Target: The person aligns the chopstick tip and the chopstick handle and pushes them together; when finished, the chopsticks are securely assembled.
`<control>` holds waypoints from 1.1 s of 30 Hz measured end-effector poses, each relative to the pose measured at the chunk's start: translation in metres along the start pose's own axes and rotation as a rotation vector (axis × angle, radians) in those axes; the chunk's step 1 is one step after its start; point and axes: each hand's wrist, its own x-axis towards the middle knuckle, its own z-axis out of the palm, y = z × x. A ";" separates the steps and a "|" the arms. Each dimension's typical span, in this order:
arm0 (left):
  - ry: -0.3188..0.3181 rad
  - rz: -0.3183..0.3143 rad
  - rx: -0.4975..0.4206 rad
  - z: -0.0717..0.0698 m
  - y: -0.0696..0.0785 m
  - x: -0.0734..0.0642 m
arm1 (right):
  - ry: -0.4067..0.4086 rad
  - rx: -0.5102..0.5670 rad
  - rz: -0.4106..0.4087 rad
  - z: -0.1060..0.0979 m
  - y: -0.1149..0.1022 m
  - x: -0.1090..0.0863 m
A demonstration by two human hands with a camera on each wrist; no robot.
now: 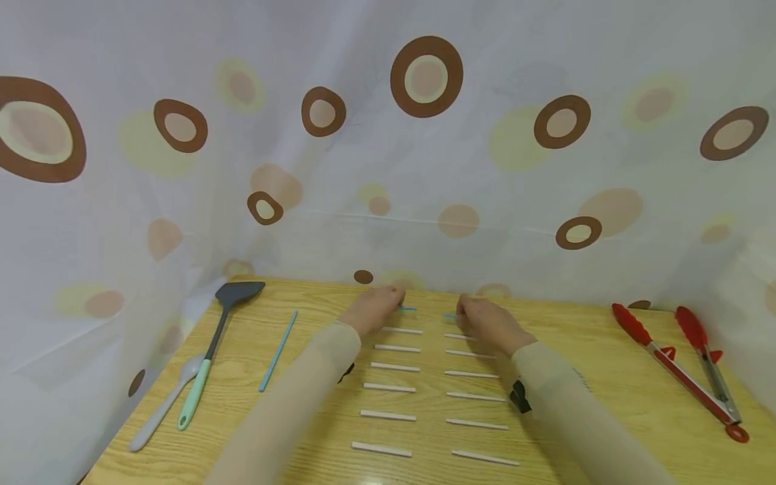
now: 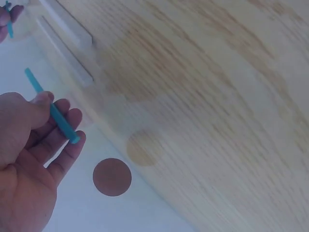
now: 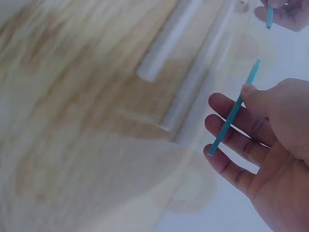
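At the far side of the table, my left hand [image 1: 374, 308] pinches a short blue stick [image 1: 409, 308] between thumb and fingers. The left wrist view shows this blue stick [image 2: 59, 117] lying across the fingers, thumb on top. Across a small gap, my right hand [image 1: 488, 322] pinches a second blue stick [image 1: 449, 316]. In the right wrist view that stick [image 3: 229, 120] slants over three fingers under the thumb. Toward me from the hands run two columns of short white sticks, the left column [image 1: 395, 367] and the right column [image 1: 471, 374].
A long blue stick [image 1: 278, 351] lies left of my left arm. Beyond it are a dark spatula [image 1: 225, 316] with a green handle and a grey spoon [image 1: 162, 409]. Two red tongs, one [image 1: 673, 364] and another [image 1: 706, 357], lie at the right. A patterned curtain [image 1: 388, 168] hangs behind the table.
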 end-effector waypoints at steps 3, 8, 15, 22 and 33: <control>0.026 -0.010 -0.108 -0.007 -0.002 -0.005 | 0.040 0.015 -0.050 -0.008 -0.004 -0.003; 0.111 0.020 -0.256 -0.022 -0.001 -0.013 | 0.121 0.069 -0.130 -0.022 -0.010 -0.006; 0.230 0.098 -0.399 -0.037 0.001 -0.021 | 0.146 0.104 -0.130 -0.036 -0.016 -0.013; 0.302 0.133 -0.484 -0.039 0.010 -0.028 | 0.228 0.125 -0.169 -0.044 -0.028 -0.019; 0.374 0.182 -0.467 -0.041 0.024 -0.038 | 0.294 0.138 -0.250 -0.050 -0.036 -0.024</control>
